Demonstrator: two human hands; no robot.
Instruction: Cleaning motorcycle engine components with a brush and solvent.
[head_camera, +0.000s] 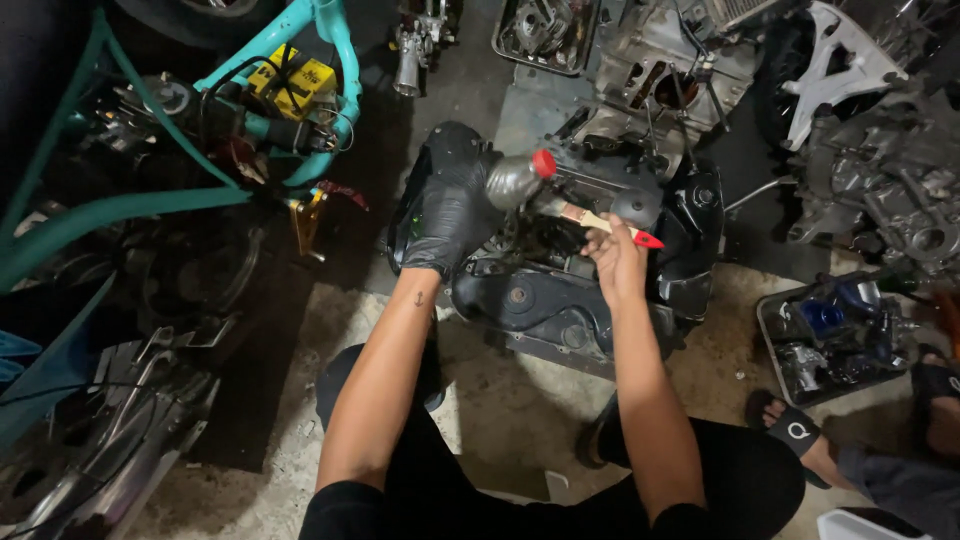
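Left hand (447, 215) in black glove, forearm stretched forward, clasping a grey bottle (515, 178) with red cap tipped sideways, right hand (612, 262) bare, wrist raised, pinching a paintbrush (600, 222) (wooden handle, red tip), both over the dark engine block (560, 300) on the floor

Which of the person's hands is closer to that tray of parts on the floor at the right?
The right hand, holding a paintbrush over the engine, is nearer the tray. The gloved left hand, gripping a bottle, is farther away.
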